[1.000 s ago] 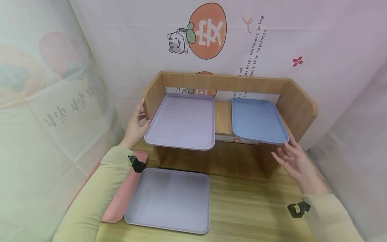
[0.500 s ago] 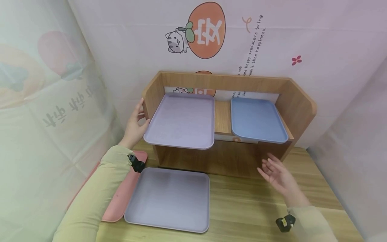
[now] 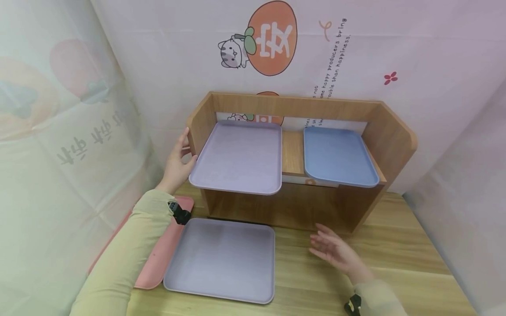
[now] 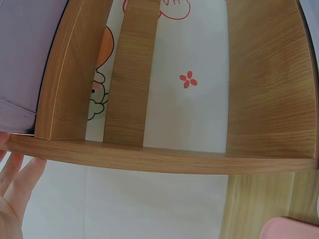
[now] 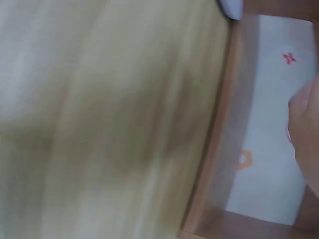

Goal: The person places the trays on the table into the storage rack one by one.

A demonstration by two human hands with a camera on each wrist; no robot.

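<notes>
Lying on desk (image 3: 304, 281), lilac tray (image 3: 223, 259) is seen L of R grip (image 3: 332, 250), empty w/ fingers loose; shelf side (image 3: 202, 125) is touched by L grip (image 3: 175, 169), fingers straight.

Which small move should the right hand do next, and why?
Probably the right hand should reach left toward the purple tray on the table: this hand holds nothing and is near that tray, while the left hand touches the shelf.

back sheet (image 3: 435, 52) | orange fruit print (image 3: 272, 38): "安" | lettering (image 3: 334, 59): "happy producers bring", "than happiness." | left sheet (image 3: 106, 188): "柿 柿"
</notes>
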